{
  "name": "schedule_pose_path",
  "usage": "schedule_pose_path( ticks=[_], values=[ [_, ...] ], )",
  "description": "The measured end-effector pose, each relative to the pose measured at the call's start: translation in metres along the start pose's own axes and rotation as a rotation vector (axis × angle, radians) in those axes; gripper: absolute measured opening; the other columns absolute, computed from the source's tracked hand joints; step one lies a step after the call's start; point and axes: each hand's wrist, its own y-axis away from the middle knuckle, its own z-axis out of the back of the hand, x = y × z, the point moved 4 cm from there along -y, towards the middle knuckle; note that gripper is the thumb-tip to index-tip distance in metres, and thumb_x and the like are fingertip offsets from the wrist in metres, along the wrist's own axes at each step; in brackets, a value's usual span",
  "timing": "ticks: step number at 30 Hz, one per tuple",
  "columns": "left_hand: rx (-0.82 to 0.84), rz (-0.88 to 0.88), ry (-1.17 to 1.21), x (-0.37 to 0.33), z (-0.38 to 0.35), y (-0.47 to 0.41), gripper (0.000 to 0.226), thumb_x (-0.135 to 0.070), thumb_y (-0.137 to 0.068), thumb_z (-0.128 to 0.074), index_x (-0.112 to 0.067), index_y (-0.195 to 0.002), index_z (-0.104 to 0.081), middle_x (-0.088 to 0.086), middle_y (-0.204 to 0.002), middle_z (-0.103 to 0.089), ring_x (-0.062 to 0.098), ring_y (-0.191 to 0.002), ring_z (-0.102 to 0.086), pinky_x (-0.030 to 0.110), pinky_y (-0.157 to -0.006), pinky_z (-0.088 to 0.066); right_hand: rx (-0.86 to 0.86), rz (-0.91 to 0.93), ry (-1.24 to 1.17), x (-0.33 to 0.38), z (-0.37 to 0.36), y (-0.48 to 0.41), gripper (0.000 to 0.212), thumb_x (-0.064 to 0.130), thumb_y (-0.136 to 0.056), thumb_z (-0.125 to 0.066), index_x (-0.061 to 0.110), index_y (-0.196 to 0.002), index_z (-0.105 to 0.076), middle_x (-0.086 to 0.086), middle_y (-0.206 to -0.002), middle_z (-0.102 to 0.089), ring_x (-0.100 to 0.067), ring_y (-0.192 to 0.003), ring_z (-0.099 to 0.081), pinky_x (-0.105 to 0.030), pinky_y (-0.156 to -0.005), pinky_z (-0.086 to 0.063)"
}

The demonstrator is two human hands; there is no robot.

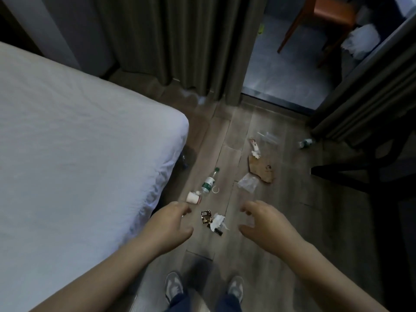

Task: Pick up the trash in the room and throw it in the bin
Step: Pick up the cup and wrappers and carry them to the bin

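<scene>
The bottle [209,183] lies on the floor [281,221], just right of the bed [78,154]. A cup [193,197] lies touching its near end, a ring [216,189] just right. Nearer lie a small box [206,216] and crumpled paper [218,220]. Cardboard [261,171] and a plastic bag [248,183] lie further right of the bottle, a chair [324,21] well beyond.

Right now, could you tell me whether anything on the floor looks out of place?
Yes: litter lies scattered on the wooden floor beside the bed: a plastic bottle on its side, a tipped paper cup, crumpled tissue and torn cardboard.
</scene>
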Motion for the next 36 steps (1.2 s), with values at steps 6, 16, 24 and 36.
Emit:
schedule_pose_path(
  ticks=[6, 16, 24, 36],
  values=[
    [0.057, 0.145, 0.085, 0.043, -0.064, -0.051, 0.041, -0.031, -0.081, -0.061, -0.020, -0.121, -0.057, -0.001, -0.117, -0.058, 0.013, -0.106, -0.057, 0.020, -0.086, -0.043, 0.074, 0.009, -0.011, -0.029, -0.051, -0.068, 0.037, 0.038, -0.087, -0.058, 0.026, -0.122, -0.053, 0.005, -0.117, -0.057, -0.014, -0.107, -0.054, -0.026, -0.085, -0.044],
    [0.044, 0.307, 0.146, 0.138, -0.220, -0.146, 0.042, -0.031, -0.082, -0.062, -0.022, -0.122, -0.054, -0.002, -0.121, -0.056, 0.014, -0.108, -0.055, 0.030, -0.090, -0.048, 0.155, 0.050, -0.003, -0.107, -0.214, -0.195, 0.038, 0.035, -0.089, -0.058, 0.027, -0.125, -0.052, 0.002, -0.120, -0.058, -0.017, -0.107, -0.056, -0.028, -0.084, -0.047],
    [-0.054, 0.350, 0.040, 0.247, -0.363, -0.225, 0.038, -0.033, -0.084, -0.060, -0.021, -0.119, -0.056, -0.001, -0.116, -0.058, 0.015, -0.104, -0.055, 0.032, -0.084, -0.049, 0.166, 0.191, 0.009, -0.151, -0.387, -0.297, 0.030, 0.031, -0.087, -0.059, 0.026, -0.117, -0.058, 0.005, -0.117, -0.059, -0.015, -0.103, -0.055, -0.024, -0.073, -0.039],
    [-0.210, 0.403, -0.026, 0.409, -0.472, -0.281, 0.031, -0.032, -0.082, -0.063, -0.020, -0.110, -0.062, -0.001, -0.106, -0.061, 0.017, -0.098, -0.059, 0.030, -0.083, -0.049, 0.122, 0.502, 0.318, -0.160, -0.544, -0.430, 0.047, 0.035, -0.087, -0.059, 0.022, -0.131, -0.049, -0.003, -0.128, -0.053, -0.021, -0.111, -0.056, -0.029, -0.086, -0.047]
  ],
)
